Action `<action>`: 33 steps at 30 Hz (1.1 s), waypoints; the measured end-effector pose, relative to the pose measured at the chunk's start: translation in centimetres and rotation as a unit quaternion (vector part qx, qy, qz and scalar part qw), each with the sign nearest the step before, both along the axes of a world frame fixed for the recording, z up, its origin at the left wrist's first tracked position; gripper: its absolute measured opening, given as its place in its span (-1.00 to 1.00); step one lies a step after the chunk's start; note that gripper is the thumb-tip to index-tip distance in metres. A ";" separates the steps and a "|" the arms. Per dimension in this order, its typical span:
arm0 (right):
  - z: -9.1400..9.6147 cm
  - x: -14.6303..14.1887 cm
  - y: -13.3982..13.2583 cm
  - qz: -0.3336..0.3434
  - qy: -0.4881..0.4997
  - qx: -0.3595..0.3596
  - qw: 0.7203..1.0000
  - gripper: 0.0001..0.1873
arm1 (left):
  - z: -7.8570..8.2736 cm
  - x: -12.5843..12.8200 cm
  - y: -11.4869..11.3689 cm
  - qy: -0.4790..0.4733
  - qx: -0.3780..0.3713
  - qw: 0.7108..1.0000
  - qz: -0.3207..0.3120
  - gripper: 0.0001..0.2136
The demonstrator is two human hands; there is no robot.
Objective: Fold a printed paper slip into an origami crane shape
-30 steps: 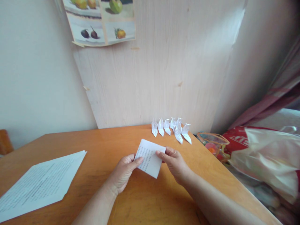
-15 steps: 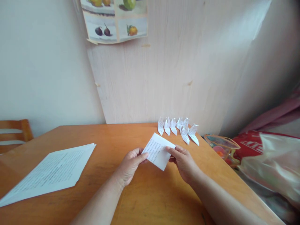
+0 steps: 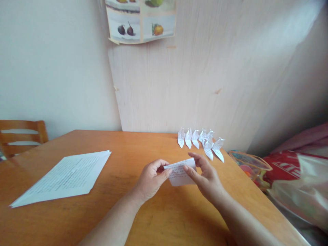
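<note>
A small folded sheet of printed paper (image 3: 181, 175) is held above the table between both hands. My left hand (image 3: 155, 177) pinches its left corner between thumb and fingers. On the other side, my right hand (image 3: 205, 174) has its thumb on the printed face, with the index finger behind the upper right edge. The paper is tilted, its top edge turned toward me, and its back is hidden. Beyond the hands, several folded paper cranes (image 3: 195, 139) stand in a cluster near the table's far right corner.
A stack of printed sheets (image 3: 64, 177) lies on the left of the wooden table (image 3: 123, 153). A wooden chair (image 3: 23, 136) stands behind it. Bags (image 3: 284, 167) sit beyond the right edge. A fruit poster (image 3: 140, 24) hangs on the back wall.
The paper has turned from a diamond facing me to a tilted, foreshortened rectangle. My right index finger has lifted behind its edge. The view has shifted slightly left.
</note>
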State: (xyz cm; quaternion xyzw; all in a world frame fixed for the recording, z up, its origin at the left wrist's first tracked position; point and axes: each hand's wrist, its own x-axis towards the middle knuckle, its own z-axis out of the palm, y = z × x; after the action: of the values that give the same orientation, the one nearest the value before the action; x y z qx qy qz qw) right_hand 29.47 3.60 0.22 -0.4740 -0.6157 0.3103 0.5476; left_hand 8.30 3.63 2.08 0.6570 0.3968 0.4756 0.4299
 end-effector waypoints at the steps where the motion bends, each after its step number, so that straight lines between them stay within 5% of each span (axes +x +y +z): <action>1: 0.0 0.0 0.0 0.019 0.024 -0.028 0.999 -0.50 | 0.0 0.0 -0.1 -0.002 0.001 1.000 -0.002 -0.80; 9: 0.0 -0.5 0.1 0.108 0.183 -0.105 0.972 -0.64 | 0.0 -0.4 -0.1 -0.058 -0.040 0.997 -0.027 -0.73; 21: 0.2 -0.4 -0.2 0.156 0.178 -0.122 0.964 -0.67 | -0.1 -0.4 0.1 -0.186 -0.120 0.974 -0.047 -0.75; 33: -0.2 -0.5 -0.1 0.158 0.136 -0.098 0.973 -0.70 | -0.5 -0.5 0.2 -0.171 -0.108 0.979 -0.026 -0.74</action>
State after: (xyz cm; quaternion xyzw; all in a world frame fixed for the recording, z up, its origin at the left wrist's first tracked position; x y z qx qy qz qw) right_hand 28.96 3.53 0.01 -0.3757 -0.5695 0.5129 0.5211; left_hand 7.83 3.80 1.60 0.5253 0.3491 0.5240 0.5724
